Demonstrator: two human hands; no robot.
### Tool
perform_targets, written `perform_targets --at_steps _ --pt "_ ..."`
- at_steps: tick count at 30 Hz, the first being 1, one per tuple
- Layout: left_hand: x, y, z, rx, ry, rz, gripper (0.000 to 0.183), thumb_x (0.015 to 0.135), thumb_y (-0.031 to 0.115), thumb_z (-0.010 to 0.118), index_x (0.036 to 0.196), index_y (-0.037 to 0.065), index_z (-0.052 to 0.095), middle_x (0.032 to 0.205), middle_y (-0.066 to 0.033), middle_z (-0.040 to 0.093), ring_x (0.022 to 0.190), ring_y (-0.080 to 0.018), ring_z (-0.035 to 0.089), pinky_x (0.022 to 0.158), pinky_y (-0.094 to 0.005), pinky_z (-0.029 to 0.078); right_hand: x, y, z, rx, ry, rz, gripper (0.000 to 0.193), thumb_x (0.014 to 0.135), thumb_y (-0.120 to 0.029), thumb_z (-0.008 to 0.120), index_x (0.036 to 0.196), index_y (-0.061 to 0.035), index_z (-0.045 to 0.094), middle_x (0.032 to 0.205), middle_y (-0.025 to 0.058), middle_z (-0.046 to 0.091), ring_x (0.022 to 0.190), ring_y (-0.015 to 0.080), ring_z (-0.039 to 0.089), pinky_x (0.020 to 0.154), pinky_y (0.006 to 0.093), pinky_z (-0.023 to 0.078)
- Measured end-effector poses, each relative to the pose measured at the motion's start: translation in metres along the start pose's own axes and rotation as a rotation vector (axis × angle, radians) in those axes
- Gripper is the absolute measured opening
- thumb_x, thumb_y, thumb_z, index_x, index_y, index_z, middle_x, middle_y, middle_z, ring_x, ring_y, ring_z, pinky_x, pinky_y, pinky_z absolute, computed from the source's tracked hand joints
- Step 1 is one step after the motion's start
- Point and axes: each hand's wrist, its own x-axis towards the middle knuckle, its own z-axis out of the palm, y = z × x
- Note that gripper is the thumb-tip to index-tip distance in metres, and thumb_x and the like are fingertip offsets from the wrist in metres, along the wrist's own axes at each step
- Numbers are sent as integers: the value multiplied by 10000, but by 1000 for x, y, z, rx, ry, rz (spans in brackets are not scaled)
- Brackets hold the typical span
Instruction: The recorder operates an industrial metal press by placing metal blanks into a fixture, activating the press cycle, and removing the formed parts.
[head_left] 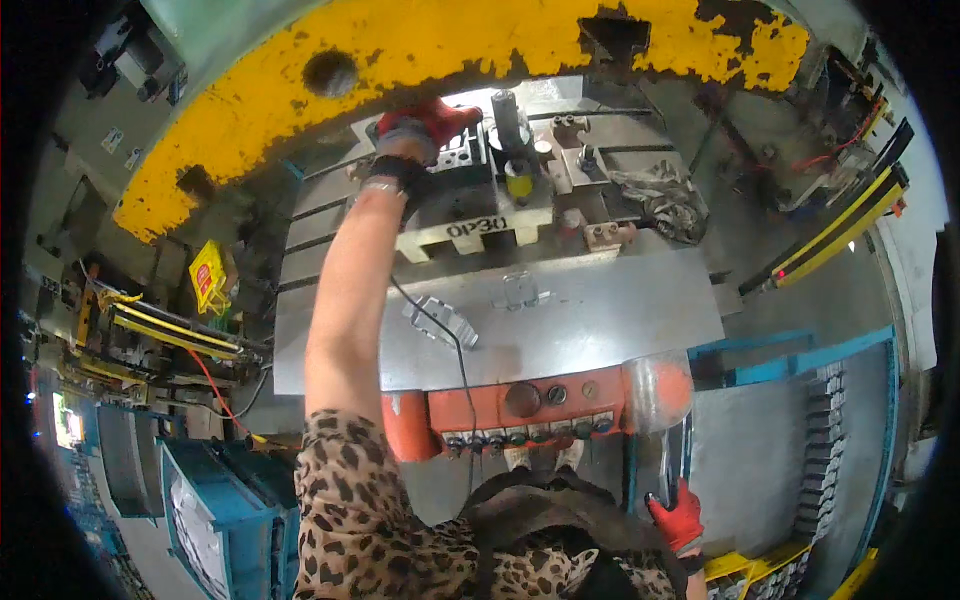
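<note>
My left hand (428,124), in a red glove, reaches up to the die (450,205) under the press. Its fingers are curled at a flat metal part with holes (458,154); whatever they grip is hidden. Beside that part stand an upright dark cylinder (507,118) and a yellow-banded post (518,180). My right hand (678,516), also red-gloved, is low at the right, closed on the lower end of a long, thin metal piece (675,462). A flat stamped metal part (441,322) lies on the smooth metal plate (610,310) in front of the die.
A chipped yellow press beam (450,45) spans overhead. Nearest my body is a red control panel (520,408) with several buttons, crossed by a cable (458,350). Crumpled plastic (665,200) lies right of the die. Blue-framed bins (225,515) stand lower left; a blue-edged table (745,430) lies right.
</note>
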Motion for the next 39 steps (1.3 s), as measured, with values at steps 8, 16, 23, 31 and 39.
perform_targets --at_steps 8,16,23,31,39 --pt "-234 5 -63 -143 -253 70 719 849 607 888 1263 40 733 1057 -215 791 1033 -366 783 898 -485 597 1 1 -22 -117 -65 -201 825 852 -500 888 1458 -4 629 1190 291 761 1138 508 710 980 583 558" --pt "-298 -20 -2 157 -539 -83 986 812 655 879 1535 55 581 1389 -244 661 1342 -436 640 1137 -503 498 -8 -22 -58 -213 -153 -300 717 842 -467 883 1376 -44 658 1102 247 784 1043 492 738 917 577 577" --pt "-305 -26 -6 23 -560 -90 1077 803 538 940 1669 81 490 1533 -264 592 1399 -448 611 1178 -501 505 -14 -88 -95 -152 -299 -434 761 847 -499 876 1418 -55 636 1155 241 789 1071 473 751 944 564 595" --pt "-334 -74 45 -680 -129 -257 914 946 351 906 1694 81 456 1572 -148 572 1265 -233 668 1003 -403 573 182 -206 -60 -490 241 -761 746 898 -465 854 1456 -45 590 1248 187 736 1095 404 763 897 519 612" --pt "-376 -79 84 -1301 -284 -887 736 1021 611 740 1635 265 527 1513 -68 592 1308 -325 529 945 -562 528 192 -297 -44 -704 172 -711 641 920 -501 848 1347 -74 632 1265 178 720 1219 337 727 966 504 593"
